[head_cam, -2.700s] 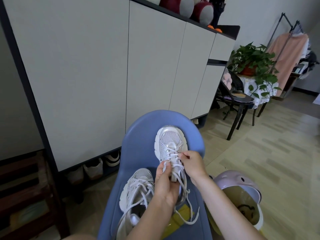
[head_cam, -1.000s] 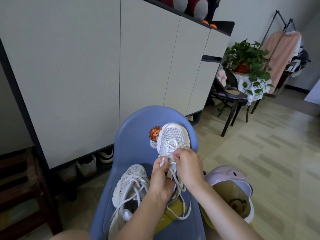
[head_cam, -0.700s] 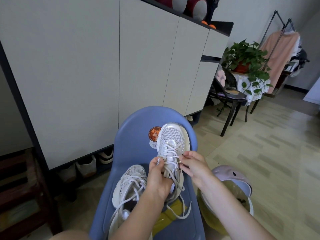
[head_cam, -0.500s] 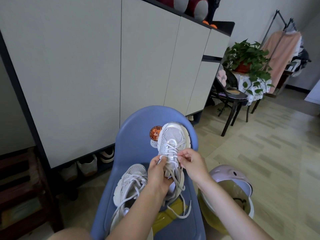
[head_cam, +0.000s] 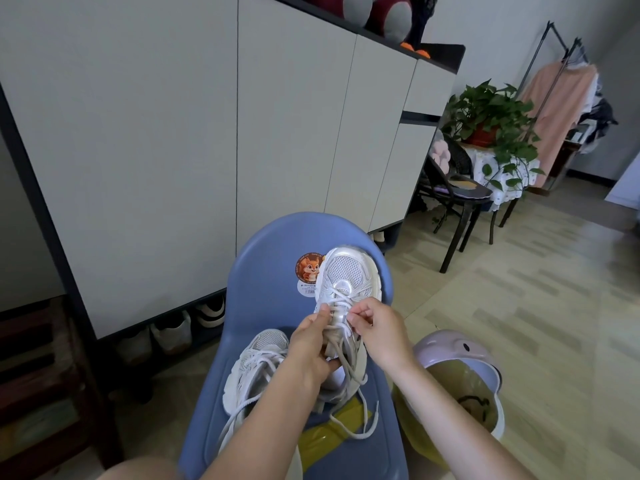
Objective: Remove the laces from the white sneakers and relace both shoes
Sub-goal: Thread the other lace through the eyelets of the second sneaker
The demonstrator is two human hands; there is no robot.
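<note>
the white mesh sneaker with silver overlays (head_cam: pixel 346 289) stood propped toe-up against the back of the rounded blue plastic chair (head_cam: pixel 273 258), which seemingly put its eyelet rows square to the person and within easy reach. the left hand (head_cam: pixel 313 344) wrapped around the shoe's middle, its fingers curled on the tongue side, apparently to keep the shoe from sliding or twisting while the lace was worked. the right hand (head_cam: pixel 377 327) had thumb and forefinger pressed together on a strand of the white flat shoelace (head_cam: pixel 349 375) near the middle eyelets, a small pinch that suited drawing a single crossing loose. the lace's free ends trailed down across a yellow sheet (head_cam: pixel 329 441) lying on the seat. the second white mesh sneaker (head_cam: pixel 256 365) lay flat on the seat just beside the left forearm, its laces loose but threaded, so the unlacing looked to be at an early stage. right of the chair sat a pale lilac helmet-like shell with a yellowish lining (head_cam: pixel 460 379); it appeared to hold nothing but a dark strap.
</note>
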